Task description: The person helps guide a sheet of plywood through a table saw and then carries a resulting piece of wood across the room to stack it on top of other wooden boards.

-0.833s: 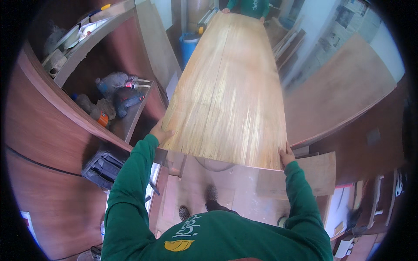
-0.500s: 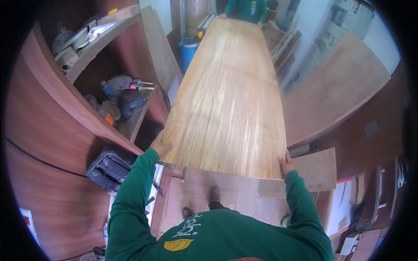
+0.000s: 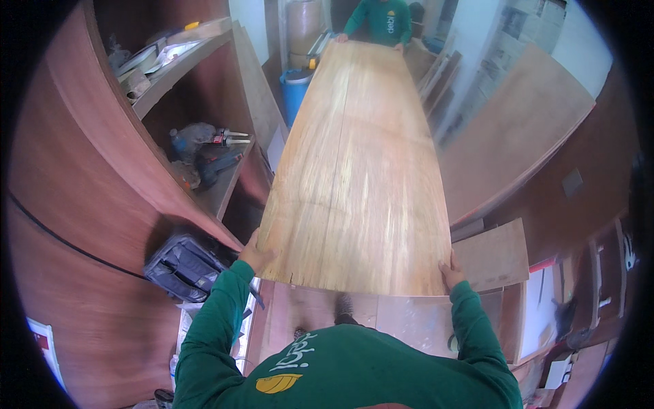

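A long, light-coloured plywood sheet with streaky grain stretches away from me, held off the floor. At its near left corner my left hand is closed on the edge, thumb on top. My right hand grips the near right edge, its fingers partly hidden beneath the sheet. Beyond the far end stands a person in a green sweater, with a hand at each far corner of the plywood.
On the left, wooden shelves hold bottles, caulking tubes and tools. Below them sits a dark backpack. A blue barrel stands left of the sheet's far part. Large boards lean along the right, beside a smaller board.
The plywood's near edge and both my hands sit slightly lower in the picture. The surroundings have shifted a little with my view. Both hands keep their grip.
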{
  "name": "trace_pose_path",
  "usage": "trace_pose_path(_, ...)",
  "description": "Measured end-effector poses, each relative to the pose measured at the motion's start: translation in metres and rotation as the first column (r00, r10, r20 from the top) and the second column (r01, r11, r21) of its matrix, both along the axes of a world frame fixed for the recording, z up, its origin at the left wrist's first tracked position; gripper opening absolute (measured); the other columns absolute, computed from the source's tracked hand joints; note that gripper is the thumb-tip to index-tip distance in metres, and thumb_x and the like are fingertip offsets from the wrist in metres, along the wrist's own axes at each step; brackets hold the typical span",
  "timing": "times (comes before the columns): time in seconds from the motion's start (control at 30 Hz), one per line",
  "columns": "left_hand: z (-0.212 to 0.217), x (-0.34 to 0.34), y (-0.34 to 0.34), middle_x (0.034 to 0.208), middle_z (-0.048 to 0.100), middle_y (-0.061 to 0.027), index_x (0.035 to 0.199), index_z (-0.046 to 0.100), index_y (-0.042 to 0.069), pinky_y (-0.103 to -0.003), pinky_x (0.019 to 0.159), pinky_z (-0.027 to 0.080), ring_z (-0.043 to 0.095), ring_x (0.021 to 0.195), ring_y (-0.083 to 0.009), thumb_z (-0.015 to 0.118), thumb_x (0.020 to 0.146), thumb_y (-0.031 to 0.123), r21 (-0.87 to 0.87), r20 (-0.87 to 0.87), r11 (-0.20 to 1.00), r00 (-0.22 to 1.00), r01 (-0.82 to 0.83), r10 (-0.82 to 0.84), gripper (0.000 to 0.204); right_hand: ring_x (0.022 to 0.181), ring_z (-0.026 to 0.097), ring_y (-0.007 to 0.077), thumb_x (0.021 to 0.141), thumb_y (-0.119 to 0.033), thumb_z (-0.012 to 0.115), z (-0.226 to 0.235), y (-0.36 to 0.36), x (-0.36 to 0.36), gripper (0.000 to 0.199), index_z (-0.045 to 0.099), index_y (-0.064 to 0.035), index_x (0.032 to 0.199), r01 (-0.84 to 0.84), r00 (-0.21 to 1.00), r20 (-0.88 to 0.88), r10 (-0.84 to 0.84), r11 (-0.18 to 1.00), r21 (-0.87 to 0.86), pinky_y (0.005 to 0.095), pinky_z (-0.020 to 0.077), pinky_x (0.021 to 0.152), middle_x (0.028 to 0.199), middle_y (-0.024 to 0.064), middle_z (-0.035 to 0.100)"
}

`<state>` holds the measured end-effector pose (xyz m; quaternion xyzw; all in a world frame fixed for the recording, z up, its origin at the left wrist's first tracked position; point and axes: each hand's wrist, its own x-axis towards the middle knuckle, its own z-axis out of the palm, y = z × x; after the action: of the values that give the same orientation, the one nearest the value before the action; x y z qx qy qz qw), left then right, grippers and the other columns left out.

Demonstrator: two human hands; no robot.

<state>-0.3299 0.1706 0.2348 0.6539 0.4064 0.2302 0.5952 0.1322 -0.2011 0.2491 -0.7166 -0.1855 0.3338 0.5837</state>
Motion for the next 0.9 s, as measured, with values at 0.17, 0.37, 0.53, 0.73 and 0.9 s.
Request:
trace_pose_path(0.17, -0.004, -0.021, -0.018, 0.128, 0.05, -0.0163, 0.142, 0.018, -0.004, -0.028, 0.097, 0.04, 0.051, 0.114, -0.0204, 0.073, 0.075, 0.014, 0.081, -0.01, 0.996, 1.0, 0.02, -0.019, 0.088, 0.115, 0.047, 0.0167, 0.09, -0.013, 0.055, -0.003, -0.021, -0.015, 0.064, 0.023, -0.0041, 0.145, 0.006, 0.977, 0.207, 0.04, 0.977, -0.215, 0.0269, 0.0377, 0.097, 0.134, 0.0118, 0.046)
trace_pose_path(0.37, -0.014, -0.019, -0.016, 0.124, 0.052, -0.0125, 0.139, 0.026, -0.001, -0.029, 0.096, 0.04, 0.051, 0.112, -0.0182, 0.074, 0.076, 0.01, 0.133, -0.052, 0.991, 0.999, 0.016, -0.009, 0.08, 0.115, 0.048, 0.0175, 0.089, -0.016, 0.057, -0.012, -0.025, -0.004, 0.062, 0.029, -0.0095, 0.144, 0.04, 0.977, 0.213, 0.007, 0.975, -0.218, 0.0269, 0.0384, 0.096, 0.131, 0.0111, 0.05)
trace_pose_path(0.53, -0.01, -0.021, -0.025, 0.126, 0.051, -0.0147, 0.141, 0.021, -0.003, -0.028, 0.097, 0.04, 0.052, 0.113, -0.0202, 0.073, 0.075, 0.014, 0.144, -0.097, 0.989, 0.995, 0.017, -0.003, 0.085, 0.117, 0.047, 0.0171, 0.089, -0.017, 0.057, -0.034, -0.037, 0.008, 0.059, 0.032, -0.0123, 0.143, 0.037, 0.954, 0.297, 0.039, 0.969, -0.245, 0.0271, 0.0369, 0.098, 0.132, 0.0107, 0.05)
trace_pose_path(0.73, 0.012, -0.035, -0.056, 0.126, 0.051, -0.0139, 0.141, 0.023, -0.002, -0.029, 0.098, 0.039, 0.051, 0.113, -0.0189, 0.074, 0.074, 0.01, 0.053, -0.025, 0.998, 1.0, 0.016, -0.014, 0.085, 0.119, 0.047, 0.0192, 0.089, -0.018, 0.057, -0.018, -0.065, -0.022, 0.06, 0.031, -0.01, 0.143, 0.044, 0.937, 0.343, 0.056, 0.96, -0.277, 0.0275, 0.0358, 0.099, 0.132, 0.0137, 0.049)
trace_pose_path(0.9, -0.014, -0.07, -0.072, 0.128, 0.05, -0.0176, 0.141, 0.022, -0.005, -0.028, 0.098, 0.038, 0.052, 0.114, -0.0205, 0.075, 0.073, 0.017, 0.157, -0.068, 0.988, 0.997, -0.01, 0.021, 0.089, 0.12, 0.047, 0.0231, 0.089, -0.021, 0.057, 0.017, -0.073, -0.069, 0.062, 0.029, -0.0072, 0.143, 0.017, 0.964, 0.26, 0.057, 0.961, -0.276, 0.0289, 0.0347, 0.101, 0.132, 0.0172, 0.049)
